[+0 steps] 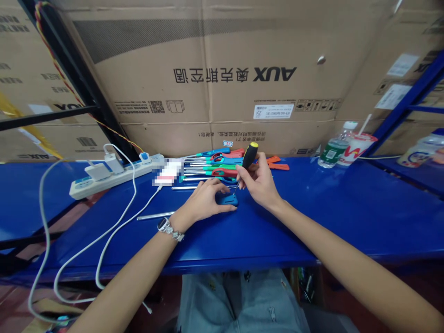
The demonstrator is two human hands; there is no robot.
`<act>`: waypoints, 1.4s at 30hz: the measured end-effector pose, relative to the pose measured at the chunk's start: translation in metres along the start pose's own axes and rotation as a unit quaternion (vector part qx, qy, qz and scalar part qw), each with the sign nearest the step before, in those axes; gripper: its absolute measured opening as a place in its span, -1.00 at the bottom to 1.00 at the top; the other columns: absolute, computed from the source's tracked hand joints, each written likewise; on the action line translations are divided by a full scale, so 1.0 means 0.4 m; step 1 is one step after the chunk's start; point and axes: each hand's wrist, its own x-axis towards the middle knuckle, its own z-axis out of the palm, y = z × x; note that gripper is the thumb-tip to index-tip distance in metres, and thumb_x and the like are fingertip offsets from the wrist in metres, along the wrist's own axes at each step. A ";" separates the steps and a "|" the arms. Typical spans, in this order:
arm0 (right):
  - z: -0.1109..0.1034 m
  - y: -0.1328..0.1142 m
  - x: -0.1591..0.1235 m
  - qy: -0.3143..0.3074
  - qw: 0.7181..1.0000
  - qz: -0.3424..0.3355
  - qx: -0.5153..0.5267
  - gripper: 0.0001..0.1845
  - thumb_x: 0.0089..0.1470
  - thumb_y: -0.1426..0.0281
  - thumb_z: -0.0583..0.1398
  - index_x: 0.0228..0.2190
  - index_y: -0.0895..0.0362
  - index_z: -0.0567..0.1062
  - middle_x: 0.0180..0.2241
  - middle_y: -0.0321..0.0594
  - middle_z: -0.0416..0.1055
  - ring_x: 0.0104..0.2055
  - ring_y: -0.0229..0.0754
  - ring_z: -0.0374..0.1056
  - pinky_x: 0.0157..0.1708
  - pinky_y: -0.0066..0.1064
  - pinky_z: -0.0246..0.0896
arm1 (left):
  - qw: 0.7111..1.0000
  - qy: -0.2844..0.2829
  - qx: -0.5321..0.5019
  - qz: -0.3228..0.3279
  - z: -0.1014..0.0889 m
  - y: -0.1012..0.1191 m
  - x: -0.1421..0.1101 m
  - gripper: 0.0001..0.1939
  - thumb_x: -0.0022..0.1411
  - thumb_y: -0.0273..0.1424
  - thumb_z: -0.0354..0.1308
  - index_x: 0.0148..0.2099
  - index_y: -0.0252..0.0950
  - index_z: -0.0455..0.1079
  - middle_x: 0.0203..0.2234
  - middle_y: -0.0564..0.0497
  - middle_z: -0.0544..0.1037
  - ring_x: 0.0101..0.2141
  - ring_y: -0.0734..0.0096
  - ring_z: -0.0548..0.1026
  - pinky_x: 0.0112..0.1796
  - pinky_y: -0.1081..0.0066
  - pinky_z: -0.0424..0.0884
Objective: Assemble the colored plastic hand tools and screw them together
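Note:
My left hand (204,201) presses down on a small blue plastic part (228,200) lying on the blue table (312,217), fingers curled over its left side. In my right hand (258,182) I grip a screwdriver with a black and yellow handle (249,155), held upright with its tip down on the blue part. A silver watch (168,229) sits on my left wrist.
Behind my hands lies a row of scissors (215,166) with coloured handles. A loose metal rod (154,215) lies at the left. A white power strip (111,178) with chargers and cables is further left. A water bottle (335,150) and a cup (355,148) stand at the right, before cardboard boxes (225,69).

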 end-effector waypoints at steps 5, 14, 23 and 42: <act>-0.003 0.005 -0.001 -0.006 1.000 0.004 -0.006 -0.53 0.19 -0.05 0.23 -0.08 -0.06 0.23 -0.42 -0.28 0.43 -0.54 -0.14 0.36 -0.47 -0.18 0.38 | 0.999 -0.032 0.002 -0.006 0.000 -0.015 0.001 -0.68 0.18 -0.15 0.40 -0.14 -0.26 0.57 -0.17 -0.13 0.60 -0.15 0.04 0.56 -0.10 0.08 0.48; 0.003 0.012 -0.003 -0.023 1.000 -0.011 0.005 -0.60 0.22 0.04 0.25 -0.08 -0.06 0.24 -0.43 -0.30 0.44 -0.55 -0.18 0.34 -0.51 -0.24 0.33 | 0.999 -0.035 0.026 -0.004 -0.001 -0.018 0.002 -0.66 0.17 -0.12 0.40 -0.14 -0.25 0.57 -0.15 -0.13 0.60 -0.11 0.00 0.54 -0.06 0.03 0.43; 0.008 0.032 0.004 -0.041 0.999 -0.028 -0.010 -0.61 0.22 0.03 0.25 -0.11 -0.02 0.29 -0.41 -0.27 0.48 -0.55 -0.17 0.38 -0.53 -0.25 0.34 | 0.998 -0.048 0.031 -0.013 -0.006 -0.008 0.002 -0.65 0.19 -0.09 0.36 -0.12 -0.25 0.57 -0.13 -0.12 0.60 -0.05 -0.02 0.52 0.00 0.03 0.37; 0.005 0.042 0.018 -0.056 0.998 -0.026 -0.009 -0.67 0.14 0.06 0.32 -0.28 0.04 0.44 -0.44 -0.28 0.42 -0.55 -0.22 0.33 -0.54 -0.30 0.29 | 0.999 -0.031 0.009 -0.011 0.003 -0.016 0.005 -0.67 0.15 -0.10 0.38 -0.18 -0.24 0.57 -0.20 -0.13 0.61 -0.14 0.03 0.55 -0.11 0.07 0.43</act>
